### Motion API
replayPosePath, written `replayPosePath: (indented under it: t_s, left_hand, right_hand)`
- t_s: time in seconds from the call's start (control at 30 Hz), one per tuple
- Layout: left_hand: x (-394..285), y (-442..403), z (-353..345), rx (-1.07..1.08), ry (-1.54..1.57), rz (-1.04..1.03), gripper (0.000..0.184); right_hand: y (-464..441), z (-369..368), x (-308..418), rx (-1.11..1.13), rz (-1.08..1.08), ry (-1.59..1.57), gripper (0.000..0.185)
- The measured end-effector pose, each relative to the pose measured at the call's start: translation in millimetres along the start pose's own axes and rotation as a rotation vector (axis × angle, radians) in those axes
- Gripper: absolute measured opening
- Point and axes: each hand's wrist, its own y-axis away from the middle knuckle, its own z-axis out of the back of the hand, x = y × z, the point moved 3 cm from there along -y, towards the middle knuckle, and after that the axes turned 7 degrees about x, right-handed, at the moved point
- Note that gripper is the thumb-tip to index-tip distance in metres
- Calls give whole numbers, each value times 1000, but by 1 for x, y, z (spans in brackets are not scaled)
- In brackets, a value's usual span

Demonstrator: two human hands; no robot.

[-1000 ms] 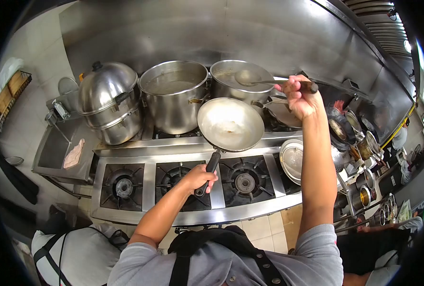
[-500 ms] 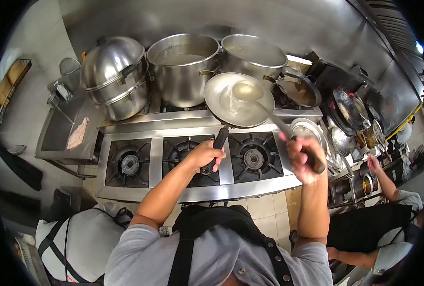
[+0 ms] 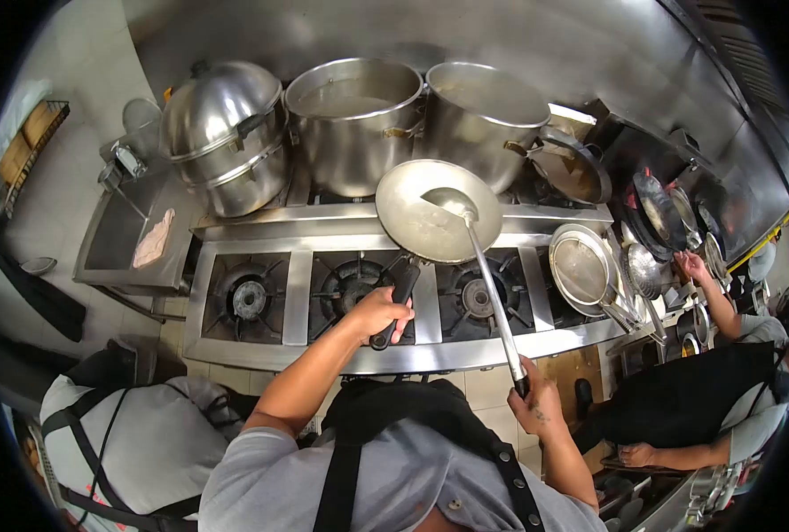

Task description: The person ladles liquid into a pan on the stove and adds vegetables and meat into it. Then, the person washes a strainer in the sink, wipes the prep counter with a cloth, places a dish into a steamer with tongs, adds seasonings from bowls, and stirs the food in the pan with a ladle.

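Right hand: low by the person's side, elbow bent and drawn in; the right hand (image 3: 539, 408) is wrapped round the dark grip at the near end of the ladle.
Ladle: the ladle (image 3: 497, 306) lies ahead of that hand, its long axis slanting forward and a little left, bowl end away from the body and over the pan's inside (whether metal meets metal, I can't tell from here).
Left hand: the forearm stretches forward and inward from a bent elbow; the left hand (image 3: 379, 312) is clamped on the black pan handle.
Pan: the pan (image 3: 403, 208) sits just beyond the left hand, slightly right of it, hollow side up; its handle points back toward the person, angled a touch left.
Stove: the pan shows above the rear ledge of the stove (image 3: 428, 328), behind the front burners.
Pots: farther back, the middle pot (image 3: 345, 151) and right-hand pot (image 3: 478, 133) stand uncovered.
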Motion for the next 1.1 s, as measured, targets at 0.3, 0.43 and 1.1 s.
replayPosePath:
  t_s: [0.3,0.43,1.1]
  left_hand:
    - [-27,-15,-14,15,31,-46,17]
    - [-31,-20,-22,13,32,-54,17]
    - [-41,-25,-33,-58,-52,10,15]
  right_hand:
    - [-117,147,66,-8,201,-940,51]
    - [-228,206,83,-66,241,-658,12]
    - [-373,250,86,269,15,-1864,72]
